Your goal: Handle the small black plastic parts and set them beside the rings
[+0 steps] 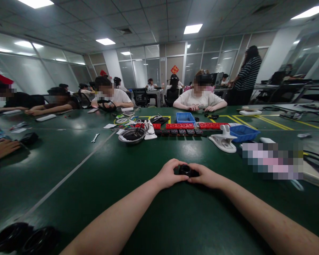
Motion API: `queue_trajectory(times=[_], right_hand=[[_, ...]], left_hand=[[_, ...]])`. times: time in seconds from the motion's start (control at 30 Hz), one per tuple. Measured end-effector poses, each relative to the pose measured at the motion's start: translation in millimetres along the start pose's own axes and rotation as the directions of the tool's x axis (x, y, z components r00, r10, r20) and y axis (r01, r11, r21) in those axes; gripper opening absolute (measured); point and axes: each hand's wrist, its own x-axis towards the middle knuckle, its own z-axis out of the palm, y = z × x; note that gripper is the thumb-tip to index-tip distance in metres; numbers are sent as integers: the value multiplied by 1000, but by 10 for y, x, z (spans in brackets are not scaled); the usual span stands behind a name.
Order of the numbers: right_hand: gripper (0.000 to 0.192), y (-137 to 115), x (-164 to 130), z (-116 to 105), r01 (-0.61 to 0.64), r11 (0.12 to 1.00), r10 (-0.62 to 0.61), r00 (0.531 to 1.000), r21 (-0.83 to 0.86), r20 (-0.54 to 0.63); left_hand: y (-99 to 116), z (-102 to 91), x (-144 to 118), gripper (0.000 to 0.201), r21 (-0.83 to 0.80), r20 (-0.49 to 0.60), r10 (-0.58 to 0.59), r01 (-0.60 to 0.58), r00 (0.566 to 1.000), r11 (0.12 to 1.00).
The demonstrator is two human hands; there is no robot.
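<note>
A small, glossy black, ring-shaped piece [185,173] with a round, dark central opening that faced upward sat between your left grip [172,174] and your right grip [205,176], both holding it by opposite sides, on or just above the smooth green table [108,163], I could not tell which.

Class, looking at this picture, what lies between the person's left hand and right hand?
In the head view, a round black part lies between the left hand and the right hand, both gripping around it.
</note>
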Motion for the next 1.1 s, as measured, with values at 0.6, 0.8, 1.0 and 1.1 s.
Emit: queue_trajectory(times=[0.6, 0.8, 1.0, 1.1], right_hand=[[30, 118, 35, 141, -115, 981, 76, 968, -154, -241], [22, 71, 90, 304, -271, 892, 101, 899, -361, -426], [35, 28, 54, 308, -192, 909, 28, 913, -369, -406], [51, 18, 7, 186, -33, 962, -28, 975, -269, -221]], left_hand=[[65, 145, -23, 42, 42, -149, -137, 145, 979, 989], [116, 253, -46, 39, 142, -337, -196, 256, 921, 956], [72, 180, -28, 39, 92, -256, -145, 174, 956, 980], [18, 91, -15, 41, 3, -91, -87, 87, 992, 996]])
